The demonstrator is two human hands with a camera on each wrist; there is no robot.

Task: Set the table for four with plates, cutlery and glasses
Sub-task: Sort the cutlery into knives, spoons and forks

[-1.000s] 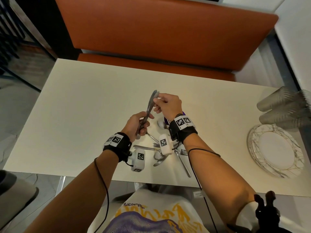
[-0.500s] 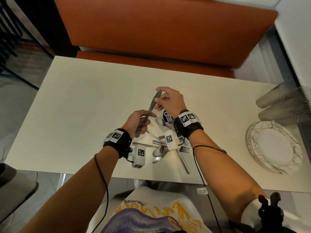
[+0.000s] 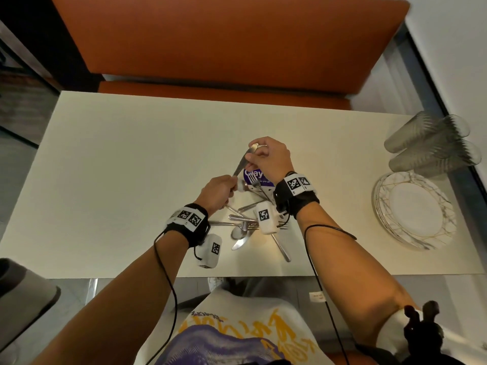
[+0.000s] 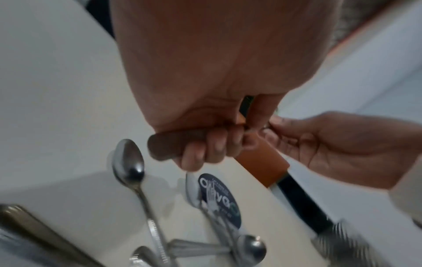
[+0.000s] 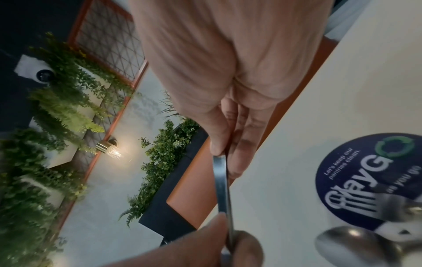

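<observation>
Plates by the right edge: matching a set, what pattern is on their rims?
White plates with thin gold crossing lines on the rim; head view shows it best.

"Let's keep our pantries clean" sticker (image 5: 374, 182)

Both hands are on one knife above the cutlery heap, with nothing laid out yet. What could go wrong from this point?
The right hand pinches the knife only at its blade end, while the left hand grips the handle; letting go early could drop it onto the cutlery pile and scatter it. The lower hand and its wrist camera also hang close over that pile. The glasses lie on their sides by the table's right edge and might roll if knocked.
</observation>
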